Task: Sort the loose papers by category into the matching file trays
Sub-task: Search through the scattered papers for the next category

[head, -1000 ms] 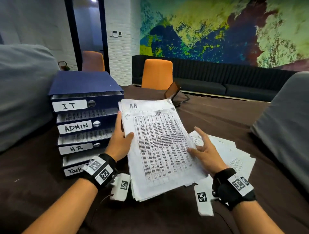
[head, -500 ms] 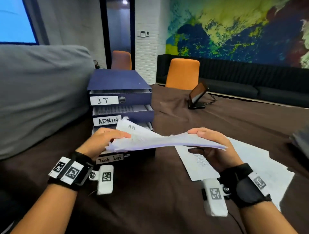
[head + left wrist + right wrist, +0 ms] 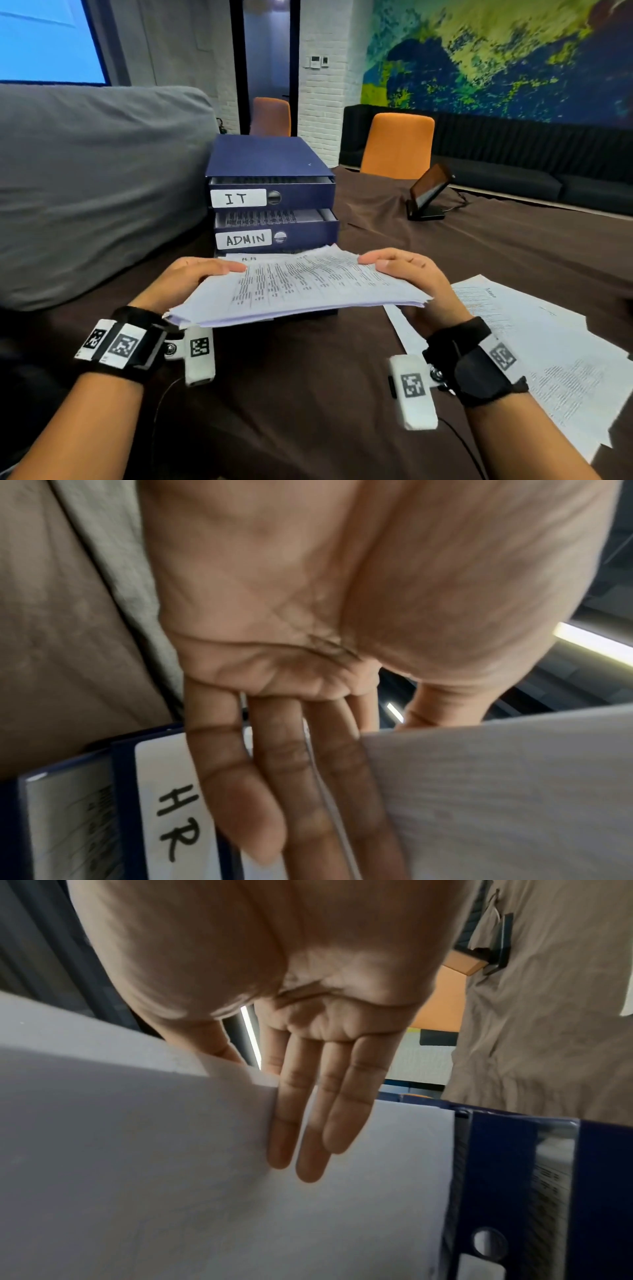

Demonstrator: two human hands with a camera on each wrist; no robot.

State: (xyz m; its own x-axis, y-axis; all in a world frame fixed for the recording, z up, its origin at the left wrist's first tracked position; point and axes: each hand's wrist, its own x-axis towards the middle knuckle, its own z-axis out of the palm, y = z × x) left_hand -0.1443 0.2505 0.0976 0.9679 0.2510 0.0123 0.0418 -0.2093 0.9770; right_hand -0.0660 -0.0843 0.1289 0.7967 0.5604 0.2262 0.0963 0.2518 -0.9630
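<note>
Paper stack (image 3: 301, 291) tipped nearer the HR tray (image 3: 171, 818), pinched by left hand (image 3: 185, 281) and right hand (image 3: 407, 277)

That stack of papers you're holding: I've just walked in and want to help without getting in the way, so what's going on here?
A person is sorting papers into labelled blue file trays. The left hand and right hand hold a stack of printed sheets by its two sides, level in front of the trays, right by the tray marked HR. The IT and ADMIN trays sit above. More loose papers lie on the brown table to the right, not yet filed.
</note>
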